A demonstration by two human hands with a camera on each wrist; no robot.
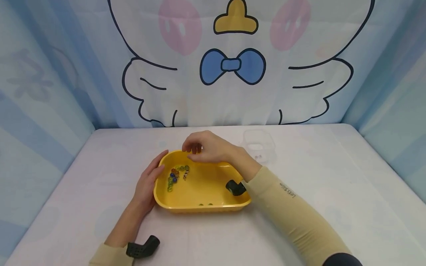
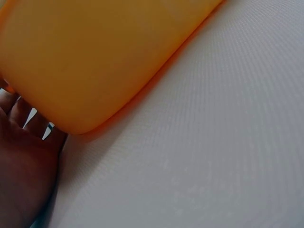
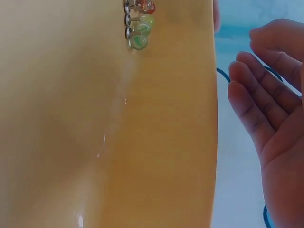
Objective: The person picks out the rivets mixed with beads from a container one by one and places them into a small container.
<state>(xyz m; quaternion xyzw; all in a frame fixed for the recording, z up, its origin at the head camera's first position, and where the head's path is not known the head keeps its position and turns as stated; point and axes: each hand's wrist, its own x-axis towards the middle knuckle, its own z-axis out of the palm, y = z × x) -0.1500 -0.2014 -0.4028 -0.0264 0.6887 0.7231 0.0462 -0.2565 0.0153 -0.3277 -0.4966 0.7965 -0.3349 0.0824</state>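
A yellow plastic tray (image 1: 206, 184) lies on the table, its outer wall (image 2: 90, 61) large in the left wrist view. My left hand (image 1: 148, 184) rests along the tray's left end, fingers fairly straight against the wall, thumb at the rim. Small green, blue and orange beads (image 1: 173, 177) lie in a curved row in the tray's left part. The right wrist view shows glassy beads (image 3: 140, 28) with metal rings beside them. Over the tray's back rim hovers my right hand (image 1: 208, 147), fingers loosely bent, with nothing visible between them.
Behind the tray, to the right, stands a clear plastic box (image 1: 267, 142) with a few tiny pieces near its front. Small green spots (image 1: 210, 204) show by the tray's front wall. A patterned curtain (image 1: 233, 99) closes off the table's (image 1: 332, 177) back.
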